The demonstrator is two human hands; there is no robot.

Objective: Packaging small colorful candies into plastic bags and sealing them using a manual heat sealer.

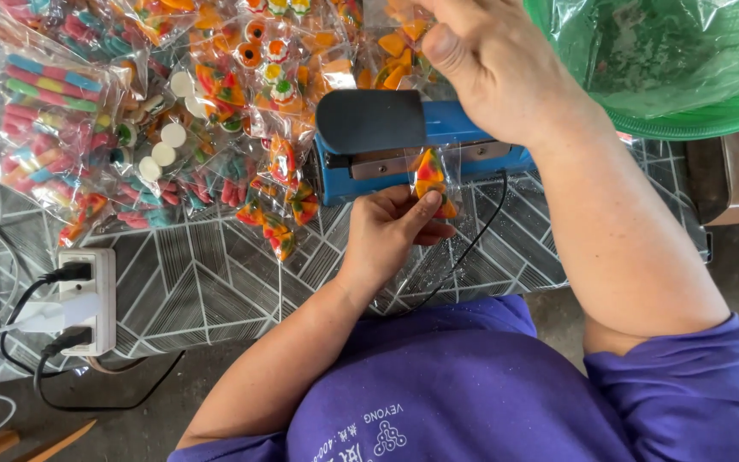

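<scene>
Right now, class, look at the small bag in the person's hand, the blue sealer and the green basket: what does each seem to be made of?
Small bag: thin clear plastic film, glossy; the sweets show through.
Blue sealer: seemingly hard painted or plastic casing, smooth, with a matte dark handle and a grey metal-looking strip.
Green basket: likely moulded plastic mesh, lined with shiny clear film.

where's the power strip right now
In the head view the white power strip lies at the lower left on the patterned table, below the pile of candy bags and left of the left hand.
</scene>
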